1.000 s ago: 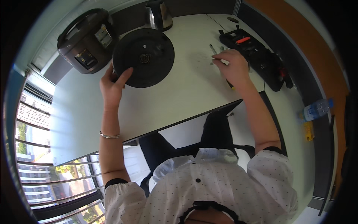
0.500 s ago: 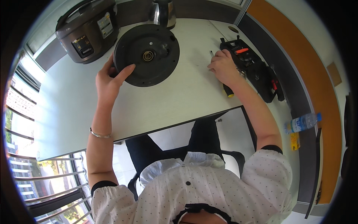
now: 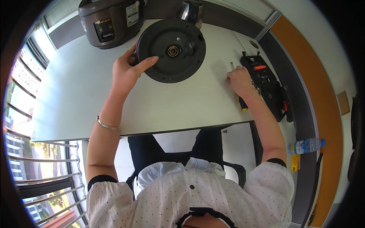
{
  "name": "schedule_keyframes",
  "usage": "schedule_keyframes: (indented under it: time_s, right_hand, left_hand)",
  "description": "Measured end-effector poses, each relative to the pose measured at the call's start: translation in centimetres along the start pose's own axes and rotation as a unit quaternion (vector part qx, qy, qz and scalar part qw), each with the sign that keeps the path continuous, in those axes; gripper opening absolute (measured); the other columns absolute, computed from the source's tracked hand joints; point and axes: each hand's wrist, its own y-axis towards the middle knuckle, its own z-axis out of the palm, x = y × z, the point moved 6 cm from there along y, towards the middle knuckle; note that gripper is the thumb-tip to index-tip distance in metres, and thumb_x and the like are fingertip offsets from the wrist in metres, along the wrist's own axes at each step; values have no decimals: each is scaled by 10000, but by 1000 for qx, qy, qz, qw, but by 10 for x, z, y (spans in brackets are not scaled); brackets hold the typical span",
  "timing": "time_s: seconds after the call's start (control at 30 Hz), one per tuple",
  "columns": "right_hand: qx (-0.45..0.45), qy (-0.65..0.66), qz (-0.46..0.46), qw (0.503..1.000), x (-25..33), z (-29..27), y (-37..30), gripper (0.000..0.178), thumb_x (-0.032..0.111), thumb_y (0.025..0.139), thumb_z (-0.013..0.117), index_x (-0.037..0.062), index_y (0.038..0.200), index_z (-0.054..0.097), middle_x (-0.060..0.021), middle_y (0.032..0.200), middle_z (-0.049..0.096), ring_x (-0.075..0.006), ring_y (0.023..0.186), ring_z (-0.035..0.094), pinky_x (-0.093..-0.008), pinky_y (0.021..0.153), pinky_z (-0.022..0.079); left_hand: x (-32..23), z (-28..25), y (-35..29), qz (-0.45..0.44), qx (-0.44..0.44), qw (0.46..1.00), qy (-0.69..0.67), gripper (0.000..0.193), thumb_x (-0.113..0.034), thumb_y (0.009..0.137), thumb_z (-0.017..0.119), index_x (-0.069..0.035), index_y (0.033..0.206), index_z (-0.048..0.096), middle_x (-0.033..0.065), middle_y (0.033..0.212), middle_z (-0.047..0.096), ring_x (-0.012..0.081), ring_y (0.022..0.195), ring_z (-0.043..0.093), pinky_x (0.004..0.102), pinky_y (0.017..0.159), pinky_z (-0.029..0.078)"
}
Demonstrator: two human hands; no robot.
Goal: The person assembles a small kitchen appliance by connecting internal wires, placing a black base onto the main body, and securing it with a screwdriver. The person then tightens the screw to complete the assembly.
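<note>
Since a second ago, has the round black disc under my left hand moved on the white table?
Cannot tell: the head camera shifted. The round black disc lies beside the dark rice cooker as before, left hand on its rim.

1. A pale rectangular table point(image 3: 95, 98) is carrying everything, its near edge running just above the seated person's lap.
2. A dark round base plate point(image 3: 171, 51) is lying flat near the far middle, a brass-coloured hub showing at its centre.
3. A dark electric cooker point(image 3: 110, 21) is standing at the far left corner, just beside the plate.
4. A metal kettle point(image 3: 192, 9) is standing at the far edge, behind the plate.
5. A black tool case point(image 3: 268, 85) is lying open along the right edge.
6. A screwdriver point(image 3: 238, 95) is lying beside the case, its yellow-tipped handle pointing toward the near edge.
</note>
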Motion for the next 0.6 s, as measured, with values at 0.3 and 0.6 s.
schedule_keyframes:
  time_s: [0.3, 0.6]
  right_hand:
    - [-83, 100, 25, 991, -4, -14, -6, 36, 49, 702, 640, 52, 707, 675, -93, 706, 659, -266, 790, 584, -375, 731, 469]
    - [-216, 349, 136, 902, 17, -78, -15, 54, 54, 804, 669, 30, 842, 699, -121, 873, 674, -215, 819, 596, -372, 769, 481]
  left_hand:
    - [1, 1, 2, 13, -2, 1000, -7, 810, -295, 678, 816, 66, 1323, 486, 16, 700, 629, 57, 583, 506, 201, 515, 373]
    - [-2, 1, 0, 16, 3, 1000, 2, 829, -312, 674, 812, 76, 1325, 477, 42, 731, 654, 69, 615, 541, 198, 551, 399]
